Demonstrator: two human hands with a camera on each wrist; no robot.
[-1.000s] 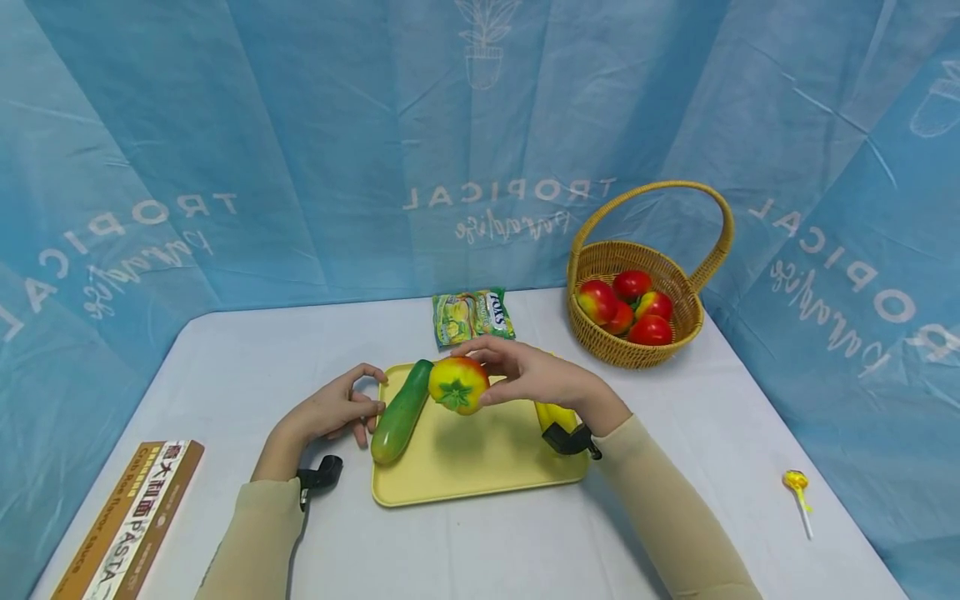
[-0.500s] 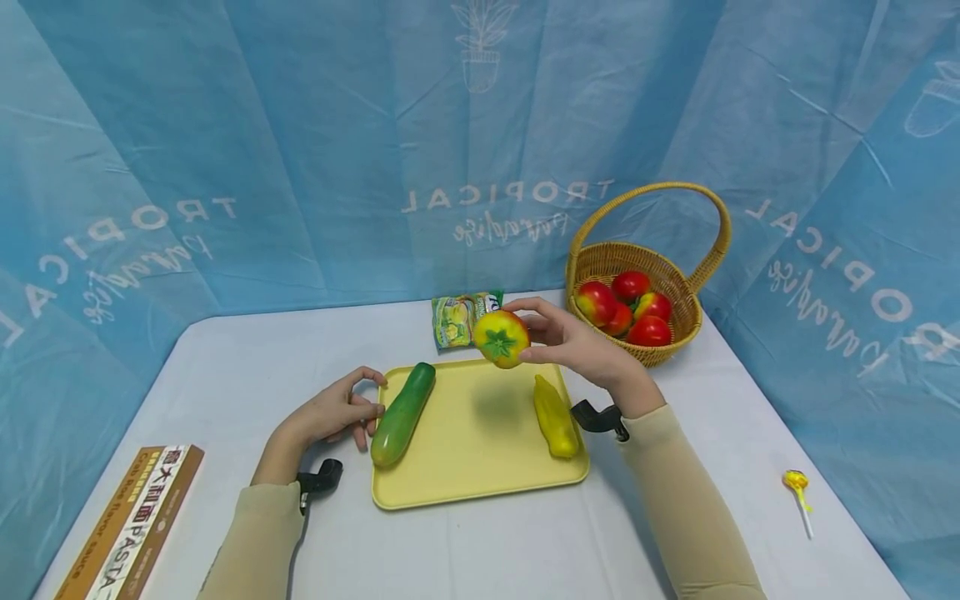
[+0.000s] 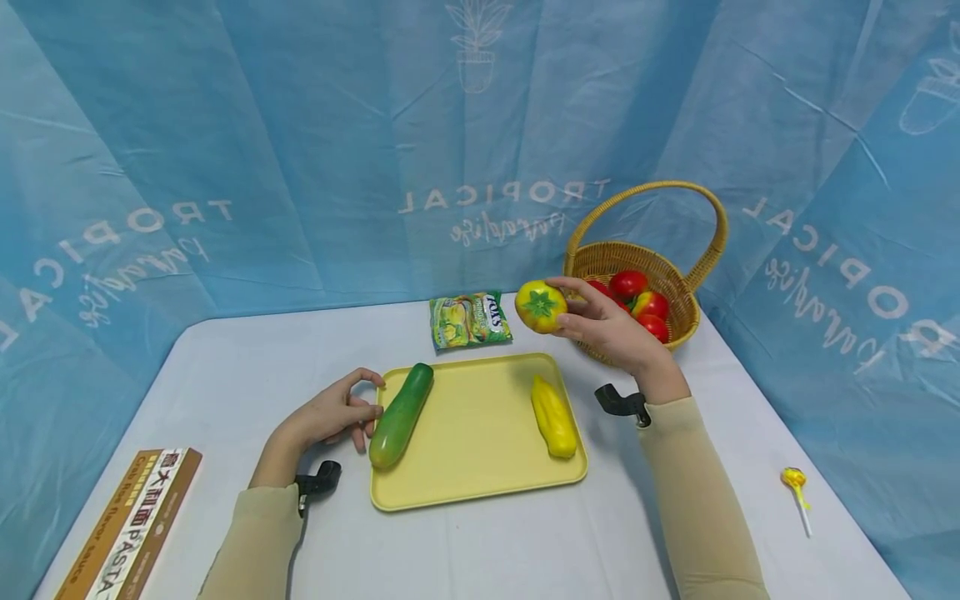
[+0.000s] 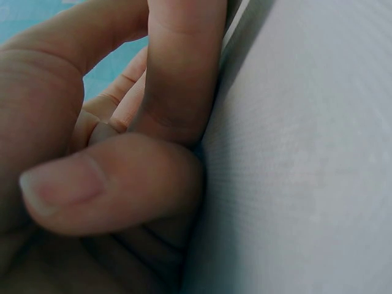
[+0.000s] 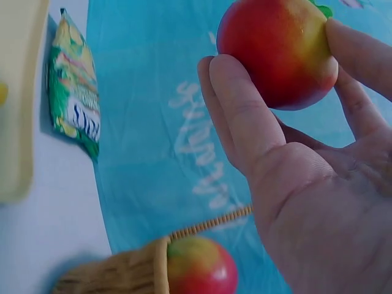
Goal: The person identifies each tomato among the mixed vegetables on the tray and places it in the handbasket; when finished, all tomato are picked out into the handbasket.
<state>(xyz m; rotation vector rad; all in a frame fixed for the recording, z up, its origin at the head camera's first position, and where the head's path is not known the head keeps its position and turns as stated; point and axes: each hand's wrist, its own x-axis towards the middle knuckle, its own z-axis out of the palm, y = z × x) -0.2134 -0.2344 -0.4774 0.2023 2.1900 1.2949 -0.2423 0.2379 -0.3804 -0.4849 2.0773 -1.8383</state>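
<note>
My right hand (image 3: 611, 333) holds a red-and-yellow tomato-like fruit (image 3: 540, 307) between thumb and fingers. The fruit is up in the air, beyond the tray's far right corner and just left of the wicker basket (image 3: 678, 340); its green star-shaped calyx faces the head camera. In the right wrist view its red side (image 5: 275, 55) shows between the fingers. My left hand (image 3: 330, 412) rests on the table with bent fingers, thumb and index fingertip at the left rim of the yellow tray (image 3: 480, 492). Close to them lies a green zucchini-like vegetable (image 3: 401, 417), inside the tray.
A knobbly yellow vegetable (image 3: 553, 417) lies on the tray's right side. Behind the tray sits a green candy bag (image 3: 471, 321). Several red fruits (image 3: 628, 283) fill the basket under its tall handle. A pasta box (image 3: 127, 525) lies front left, a yellow lollipop (image 3: 795, 487) at right.
My right hand has carried the tomato-like fruit from above the tray, away and to the right, towards the basket, uncovering the yellow vegetable. The left hand stays put.
</note>
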